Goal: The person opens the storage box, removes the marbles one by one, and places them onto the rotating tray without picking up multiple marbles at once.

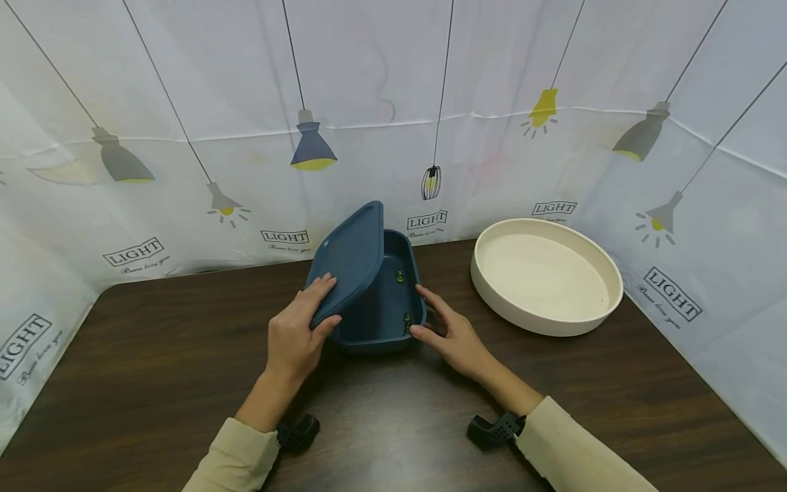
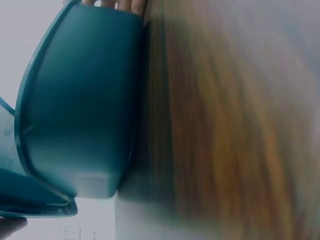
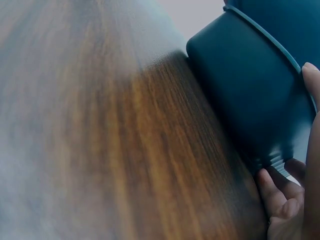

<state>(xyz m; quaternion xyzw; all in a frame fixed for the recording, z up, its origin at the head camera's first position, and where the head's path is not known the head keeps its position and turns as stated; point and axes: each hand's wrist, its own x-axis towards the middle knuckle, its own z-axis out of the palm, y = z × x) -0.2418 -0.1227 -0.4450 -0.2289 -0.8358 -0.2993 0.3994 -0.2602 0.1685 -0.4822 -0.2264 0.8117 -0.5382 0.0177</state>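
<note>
Head view: a pale cloth (image 1: 369,68) printed with hanging lamps and the word "LIGHT" rises behind a dark wood-grain worktop (image 1: 184,369). On the worktop's right side, near the cloth, sits a round cream tray (image 1: 547,273). Left of it, well apart, a blue box (image 1: 371,346) stands upright between the person's hands, near the worktop's back edge. Its matching lid (image 1: 352,256) is tilted up steeply over the box's left part, leaving the right part of the inside uncovered. The left hand (image 1: 298,331) grasps the lid's near edge between thumb and fingers. The right hand (image 1: 451,335) grips the box's right side; the right wrist view shows one fingertip at the rim and other fingers curled lower down. Each wrist wears a black band (image 1: 496,429). Smallest are two green items (image 1: 399,276) inside the box along its right wall, too small to identify.
</note>
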